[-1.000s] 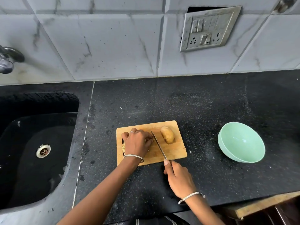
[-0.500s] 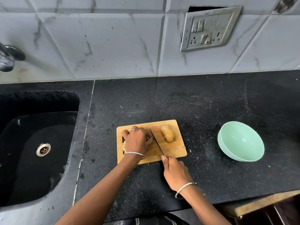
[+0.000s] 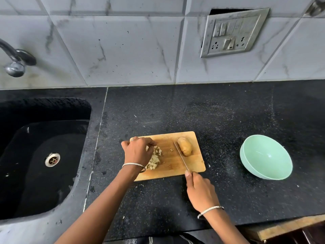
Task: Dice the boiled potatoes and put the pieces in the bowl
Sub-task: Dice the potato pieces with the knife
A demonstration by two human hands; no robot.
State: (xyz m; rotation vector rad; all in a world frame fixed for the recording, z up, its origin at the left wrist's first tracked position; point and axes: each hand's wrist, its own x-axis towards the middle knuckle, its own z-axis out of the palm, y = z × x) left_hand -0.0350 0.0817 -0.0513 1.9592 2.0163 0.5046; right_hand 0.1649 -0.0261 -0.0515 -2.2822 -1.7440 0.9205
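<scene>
A wooden cutting board (image 3: 194, 165) lies on the black counter. A pile of diced potato pieces (image 3: 155, 160) sits on its left half, with one stray cube nearer the middle. A whole unpeeled potato (image 3: 184, 146) lies at the board's far right. My left hand (image 3: 136, 151) rests at the pile's left side, fingers loosely bent over the pieces. My right hand (image 3: 200, 191) grips the handle of a knife (image 3: 181, 157), whose blade lies across the board just left of the whole potato. A mint-green bowl (image 3: 267, 155) stands to the right, with nothing in it.
A black sink (image 3: 44, 164) with a metal drain is sunk into the counter at the left, under a tap (image 3: 15, 62). A tiled wall with a socket plate (image 3: 232, 32) stands behind. The counter's front edge runs below my wrists.
My left hand has slid left and uncovered the diced pieces. The knife has swung right, away from that hand, and now lies beside the whole potato.
</scene>
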